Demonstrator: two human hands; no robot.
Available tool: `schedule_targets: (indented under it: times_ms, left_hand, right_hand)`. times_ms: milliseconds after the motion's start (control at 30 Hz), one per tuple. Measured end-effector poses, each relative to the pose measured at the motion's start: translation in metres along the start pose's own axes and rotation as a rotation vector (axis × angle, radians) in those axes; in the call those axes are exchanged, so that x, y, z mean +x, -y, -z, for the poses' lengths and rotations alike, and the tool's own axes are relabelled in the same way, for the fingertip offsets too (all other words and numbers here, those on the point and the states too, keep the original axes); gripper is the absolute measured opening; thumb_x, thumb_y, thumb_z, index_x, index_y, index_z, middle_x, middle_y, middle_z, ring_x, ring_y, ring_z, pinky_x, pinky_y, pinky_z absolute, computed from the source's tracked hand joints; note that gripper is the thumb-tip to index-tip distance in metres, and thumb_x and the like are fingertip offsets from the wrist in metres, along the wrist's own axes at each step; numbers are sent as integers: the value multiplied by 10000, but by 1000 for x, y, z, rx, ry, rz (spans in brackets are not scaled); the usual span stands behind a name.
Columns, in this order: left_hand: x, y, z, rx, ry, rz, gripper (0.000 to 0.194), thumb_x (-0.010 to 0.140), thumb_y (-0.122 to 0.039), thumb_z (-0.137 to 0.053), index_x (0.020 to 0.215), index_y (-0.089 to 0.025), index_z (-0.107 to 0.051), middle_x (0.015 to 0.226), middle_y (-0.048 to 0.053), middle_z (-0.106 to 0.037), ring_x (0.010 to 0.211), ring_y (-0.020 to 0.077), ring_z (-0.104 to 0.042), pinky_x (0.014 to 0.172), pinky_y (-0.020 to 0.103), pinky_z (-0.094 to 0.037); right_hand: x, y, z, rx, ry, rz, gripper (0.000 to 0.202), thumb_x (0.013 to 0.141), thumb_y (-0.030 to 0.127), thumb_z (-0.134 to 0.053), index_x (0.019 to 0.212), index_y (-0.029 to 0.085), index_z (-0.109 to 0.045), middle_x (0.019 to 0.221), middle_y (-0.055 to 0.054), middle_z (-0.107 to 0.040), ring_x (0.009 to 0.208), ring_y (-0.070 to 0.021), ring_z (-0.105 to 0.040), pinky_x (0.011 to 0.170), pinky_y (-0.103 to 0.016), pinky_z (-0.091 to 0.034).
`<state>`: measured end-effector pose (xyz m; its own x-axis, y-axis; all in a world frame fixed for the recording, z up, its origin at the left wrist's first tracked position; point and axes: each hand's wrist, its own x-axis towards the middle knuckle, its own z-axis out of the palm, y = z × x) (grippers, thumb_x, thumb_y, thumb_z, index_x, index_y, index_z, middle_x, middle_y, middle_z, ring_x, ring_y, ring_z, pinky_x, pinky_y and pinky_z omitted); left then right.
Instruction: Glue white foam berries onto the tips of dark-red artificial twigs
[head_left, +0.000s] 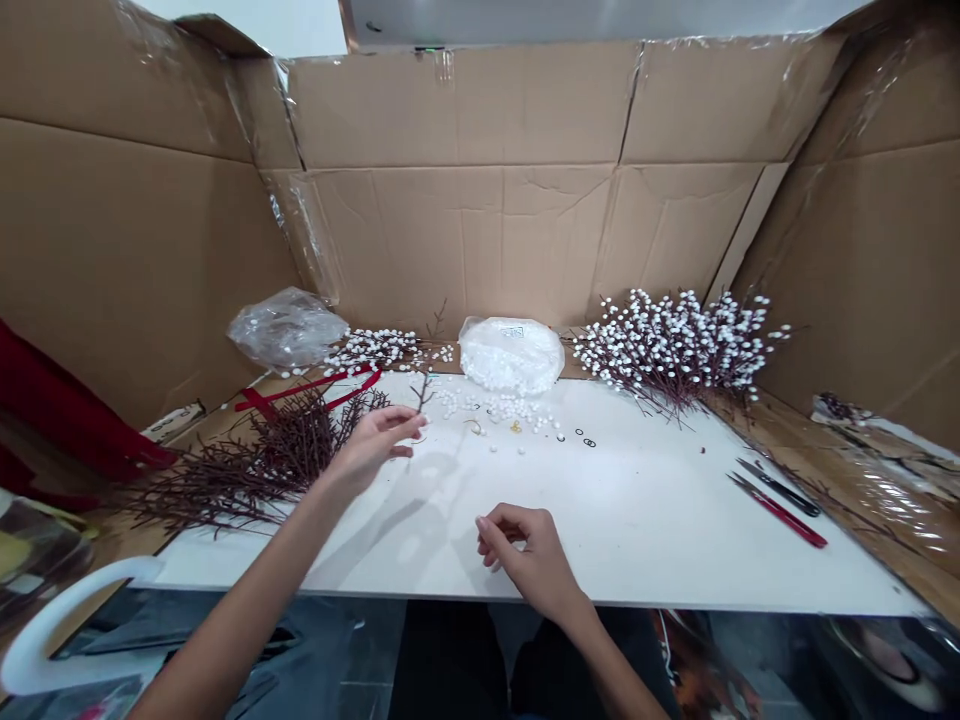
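Observation:
A thin brown twig (425, 390) stands upright between the fingertips of my left hand (379, 445), above the left half of the white board (622, 530). My right hand (525, 555) is near the board's front edge, fingers curled and pinched together; whatever they may hold is too small to make out. Beside my left hand lies a pile of bare brown twigs (292, 450). Loose white beads (510, 408) are scattered behind my hands, in front of a clear bag of white beads (511, 355).
Bead-tipped branches (682, 345) lie at the back right, a smaller bunch (382, 348) at the back left beside a crumpled plastic bag (285, 328). Scissors with red and black handles (784, 505) rest at the right. Cardboard walls (465, 200) surround the board. Black rings (589, 441) lie mid-board.

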<state>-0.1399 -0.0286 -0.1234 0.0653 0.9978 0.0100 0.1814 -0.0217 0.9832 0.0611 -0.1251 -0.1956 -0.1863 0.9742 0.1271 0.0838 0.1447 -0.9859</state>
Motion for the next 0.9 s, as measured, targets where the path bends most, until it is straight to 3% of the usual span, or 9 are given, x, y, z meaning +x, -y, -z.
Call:
schedule_targets:
  times_ms: [133, 233, 333, 467, 633, 900]
  left_hand:
    - [6, 15, -52, -242, 202, 102, 345, 567, -333, -796, 772, -154, -585, 792, -1, -570, 712, 112, -581, 597, 214, -488]
    - [12, 26, -82, -256, 297, 77, 343, 602, -358, -778, 767, -147, -563, 750, -10, -560, 683, 110, -588, 652, 261, -521]
    - [21, 37, -102, -216, 333, 18, 345, 667, -403, -724, 779, -162, -506, 722, -20, -570, 620, 103, -594, 628, 266, -525]
    - [29, 52, -111, -189, 375, -31, 328, 766, -451, -616, 834, -199, -418, 699, -31, -584, 562, 106, -597, 534, 243, -508]
    - [24, 60, -108, -56, 414, -169, 276, 831, -456, -528, 880, -217, -398, 674, -39, -570, 535, 100, -574, 472, 216, -493]
    - [0, 56, -118, -27, 550, -182, 249, 863, -448, -481, 883, -214, -397, 661, -37, -552, 535, 103, -569, 471, 218, -496]
  right_hand:
    - [8, -3, 5, 88, -46, -55, 324, 819, 481, -518, 763, 164, -554, 594, 9, -547, 528, -107, -533, 536, -232, -453]
    - [12, -10, 14, 35, -86, -94, 322, 834, 492, -484, 799, 176, -534, 533, 35, -514, 445, -87, -466, 480, -219, -398]
    - [13, -17, 22, -29, -127, -102, 261, 847, 426, -458, 785, 182, -525, 481, 46, -485, 415, -84, -412, 448, -212, -339]
    - [11, -21, 24, -106, -215, -68, 152, 825, 295, -448, 789, 183, -545, 480, 52, -452, 446, -89, -386, 470, -218, -304]
    - [11, -21, 27, -222, -246, -8, 158, 806, 264, -457, 800, 180, -591, 499, 46, -447, 463, -95, -400, 496, -232, -304]
    - [17, -15, 79, -199, -397, 11, 179, 774, 261, -471, 892, 178, -576, 659, 3, -560, 494, -99, -459, 461, -219, -362]
